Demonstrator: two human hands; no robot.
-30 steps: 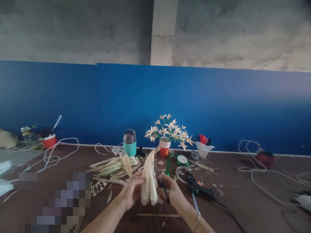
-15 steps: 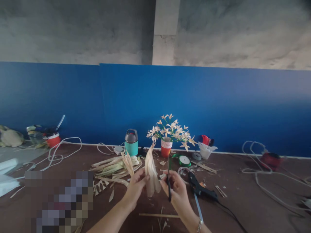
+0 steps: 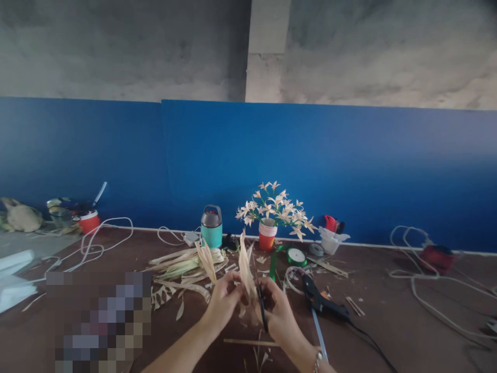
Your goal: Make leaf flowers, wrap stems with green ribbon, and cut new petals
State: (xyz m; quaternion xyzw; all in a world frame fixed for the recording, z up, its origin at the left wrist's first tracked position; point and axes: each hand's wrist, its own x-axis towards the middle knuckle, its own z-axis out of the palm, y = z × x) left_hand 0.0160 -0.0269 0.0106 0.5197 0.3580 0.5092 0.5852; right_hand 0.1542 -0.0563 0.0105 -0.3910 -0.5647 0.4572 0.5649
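Observation:
Pale dried corn husk (image 3: 246, 264) stands upright between my hands, its narrow tip pointing up. My left hand (image 3: 224, 299) pinches it low on the left side. In my right hand (image 3: 276, 310) is a pair of dark scissors (image 3: 264, 315), blades upward and close against the husk's right edge. Whether the blades touch the husk is hard to tell. Behind my left hand lies a pile of husks (image 3: 174, 265), with one strip (image 3: 206, 261) sticking up. A thin stick (image 3: 248, 342) lies on the table below my hands.
Husk flowers (image 3: 272, 204) stand in a red paper cup (image 3: 267, 241) at the back, beside a teal container (image 3: 212, 233). To the right are green ribbon (image 3: 296, 257), a glue gun (image 3: 322, 303) with its cord, and a white cup (image 3: 331, 242). White cables (image 3: 93, 248) lie left.
My hands have come closer together. The husk has narrowed and turned in my left hand, and the scissors have tilted left against it.

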